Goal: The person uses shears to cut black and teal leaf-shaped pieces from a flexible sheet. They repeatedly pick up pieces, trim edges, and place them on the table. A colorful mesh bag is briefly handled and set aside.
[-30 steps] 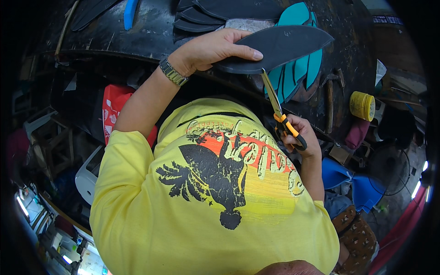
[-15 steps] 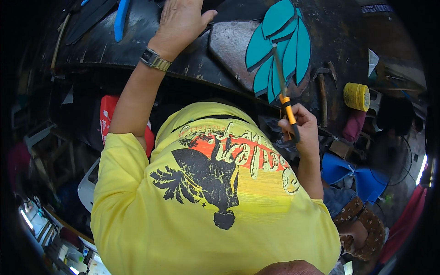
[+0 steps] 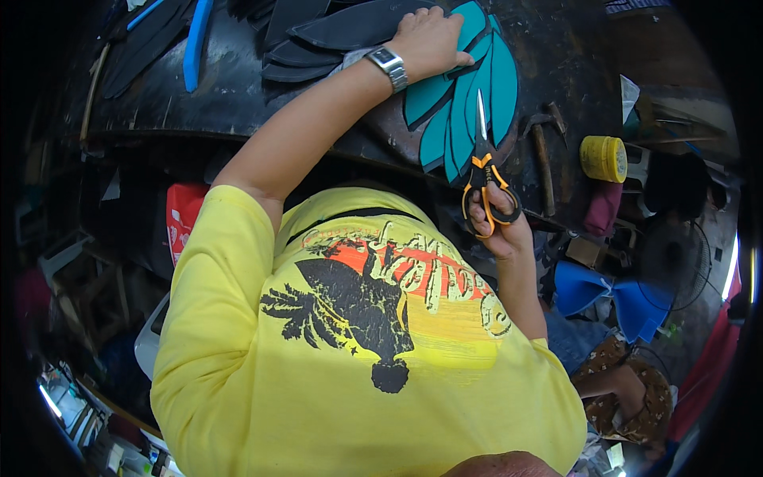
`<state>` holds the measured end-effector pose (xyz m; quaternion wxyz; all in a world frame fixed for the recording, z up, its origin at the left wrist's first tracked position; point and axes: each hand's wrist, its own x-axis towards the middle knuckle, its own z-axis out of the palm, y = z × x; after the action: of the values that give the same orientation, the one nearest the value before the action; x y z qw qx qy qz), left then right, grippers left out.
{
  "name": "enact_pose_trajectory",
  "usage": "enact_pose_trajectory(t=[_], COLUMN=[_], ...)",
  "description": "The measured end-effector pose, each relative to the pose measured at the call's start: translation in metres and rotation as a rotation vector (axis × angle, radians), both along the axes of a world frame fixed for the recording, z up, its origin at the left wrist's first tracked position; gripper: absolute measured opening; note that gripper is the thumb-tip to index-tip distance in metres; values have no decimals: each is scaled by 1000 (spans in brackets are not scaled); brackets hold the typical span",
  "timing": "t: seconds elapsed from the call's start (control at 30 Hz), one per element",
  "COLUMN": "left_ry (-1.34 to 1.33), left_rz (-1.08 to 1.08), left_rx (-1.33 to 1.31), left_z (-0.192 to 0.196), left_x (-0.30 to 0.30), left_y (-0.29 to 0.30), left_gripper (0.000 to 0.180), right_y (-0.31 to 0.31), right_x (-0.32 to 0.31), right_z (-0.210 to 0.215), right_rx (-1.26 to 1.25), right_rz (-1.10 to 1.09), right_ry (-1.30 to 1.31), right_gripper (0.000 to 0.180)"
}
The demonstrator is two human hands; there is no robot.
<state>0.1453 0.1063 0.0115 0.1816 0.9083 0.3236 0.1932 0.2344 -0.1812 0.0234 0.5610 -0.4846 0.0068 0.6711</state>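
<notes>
Several teal leaf-shaped pieces with dark edges (image 3: 481, 91) lie fanned out, partly over a grey-brown slab (image 3: 391, 131) near the front edge of the black table (image 3: 238, 107). My left hand (image 3: 429, 41) rests on the upper left of these pieces, thumb apart from the fingers. In my right hand (image 3: 511, 230) is a pair of scissors (image 3: 482, 163) with black and orange handles, my fingers in the loops. Its blades look closed and point away from me, over the lower part of the teal pieces. Black leaf-shaped pieces (image 3: 342, 30) lie left of my left hand.
A hammer (image 3: 543, 159) lies right of the teal pieces, with a yellow tub (image 3: 602, 159) beyond it. At the far left are a blue strip (image 3: 196, 48) and more dark pieces (image 3: 151, 60). A fan (image 3: 675, 258) and a seated person's patterned clothing (image 3: 632, 405) show at right.
My left hand has moved right, onto the teal pieces. The scissors have turned from edge-on to showing their flat side and both loops. More black leaf pieces show at the top.
</notes>
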Motion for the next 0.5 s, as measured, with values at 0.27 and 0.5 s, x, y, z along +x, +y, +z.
enact_pose_trajectory(t=[0.27,0.5], left_ry=[-205,-402], left_rz=[51,-5], left_rx=[-6,-204], left_z=[-13,14], left_x=[9,-22], left_y=[18,20], left_gripper=[73,49], right_y=[1,2], right_x=[4,4], right_z=[-4,-3], right_rx=[24,6], right_rz=[50,49], right_ry=[-62,-115], right_gripper=[29,30])
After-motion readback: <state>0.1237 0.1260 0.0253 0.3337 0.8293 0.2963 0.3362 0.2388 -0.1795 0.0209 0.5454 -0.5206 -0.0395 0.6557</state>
